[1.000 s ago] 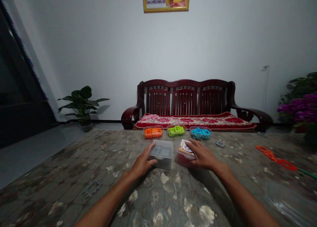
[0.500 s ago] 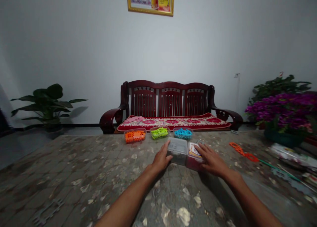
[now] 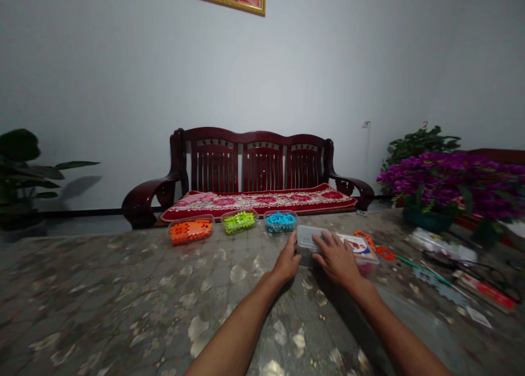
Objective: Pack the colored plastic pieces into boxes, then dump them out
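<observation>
A clear greyish plastic box (image 3: 305,238) with a lid stands on the table before me. Its left end is held by my left hand (image 3: 287,260), with the fingers along the side and the thumb at the front. My right hand (image 3: 338,258) lies over the right part of that box's lid, fingers spread and flat. Touching or close beside it on the right is a second box (image 3: 367,255) with a printed label and reddish contents, partly covered by my right hand. Both boxes look closed.
Behind stand open tubs of orange pieces (image 3: 191,231), green pieces (image 3: 239,221) and blue pieces (image 3: 281,221). To the right lie linked orange pieces (image 3: 384,253), grey toothed pieces (image 3: 438,285), a red-and-white box (image 3: 486,291) and a pot of purple flowers (image 3: 451,179). A wooden bench (image 3: 262,162) stands beyond the table.
My right hand has shifted from the labelled box onto the greyish box's lid, uncovering more of the label. The left hand stays at the greyish box's left end. The view has turned right.
</observation>
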`<state>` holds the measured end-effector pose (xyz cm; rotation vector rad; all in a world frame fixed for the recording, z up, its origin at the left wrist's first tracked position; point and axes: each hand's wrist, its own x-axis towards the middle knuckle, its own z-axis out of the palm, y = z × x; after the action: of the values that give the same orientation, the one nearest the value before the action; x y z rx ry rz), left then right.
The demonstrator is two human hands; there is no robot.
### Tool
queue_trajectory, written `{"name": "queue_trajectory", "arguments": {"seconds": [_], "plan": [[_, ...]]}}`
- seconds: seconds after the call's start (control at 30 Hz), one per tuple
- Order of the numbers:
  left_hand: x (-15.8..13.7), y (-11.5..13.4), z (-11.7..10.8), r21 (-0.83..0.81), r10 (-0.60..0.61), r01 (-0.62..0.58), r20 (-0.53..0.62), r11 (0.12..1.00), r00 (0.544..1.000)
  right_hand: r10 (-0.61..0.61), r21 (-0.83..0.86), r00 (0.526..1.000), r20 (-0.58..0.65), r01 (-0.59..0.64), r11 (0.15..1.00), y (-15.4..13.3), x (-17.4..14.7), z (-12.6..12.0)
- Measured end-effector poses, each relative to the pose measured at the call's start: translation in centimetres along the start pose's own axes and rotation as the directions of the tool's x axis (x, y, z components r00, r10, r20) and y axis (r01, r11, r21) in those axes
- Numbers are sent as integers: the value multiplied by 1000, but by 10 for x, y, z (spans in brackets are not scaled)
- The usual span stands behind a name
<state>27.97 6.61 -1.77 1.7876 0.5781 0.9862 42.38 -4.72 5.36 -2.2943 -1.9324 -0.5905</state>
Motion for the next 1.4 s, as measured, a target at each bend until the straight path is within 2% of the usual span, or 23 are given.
{"name": "queue_trajectory", "arguments": {"seconds": [0.1,0.2,0.27,0.37,0.43,0.5,0.53,0.6,0.67,0.73,0.8,0.9,1.0,1.23,1.4], "plan": [[0,-5,5,87,-24,19,53,996,998,47,-27,999,-1,-47,999,0,5,6],[-12,-5,-10,220,-59,48,44,974,997,103,-40,994,-21,-104,994,5,10,12],[-22,-3,-32,318,-69,59,20,946,997,151,-53,988,-34,-153,987,8,14,14],[-39,3,-75,455,-66,69,-22,888,998,232,-61,972,-41,-234,970,11,20,17],[-50,6,-107,540,-74,95,-62,836,995,304,-61,951,-50,-307,950,8,24,17],[-62,7,-138,613,-88,138,-111,778,990,325,-40,942,-90,-329,944,-4,29,16],[-68,7,-151,643,-98,163,-135,749,986,293,-15,949,-117,-297,955,-13,33,15],[-81,4,-172,689,-117,205,-173,695,978,147,54,977,-153,-140,989,-36,44,13],[-93,1,-184,720,-132,233,-195,654,972,-6,125,992,-124,21,992,-61,60,14],[-104,-2,-188,748,-135,237,-196,620,971,-29,147,998,-47,36,989,-81,78,17],[-111,-3,-187,789,-132,226,-183,572,974,13,121,999,33,-17,993,-94,95,22],[-113,-1,-183,844,-126,217,-177,491,976,49,83,995,86,-56,995,-98,114,29],[-112,2,-179,856,-124,228,-192,464,973,29,69,995,97,-36,997,-94,125,32],[-112,-2,-179,815,-81,229,-220,533,972,-62,67,995,77,57,996,-93,127,22],[-111,-6,-180,752,-56,226,-244,619,968,-166,107,985,48,161,981,-114,94,6]]}}
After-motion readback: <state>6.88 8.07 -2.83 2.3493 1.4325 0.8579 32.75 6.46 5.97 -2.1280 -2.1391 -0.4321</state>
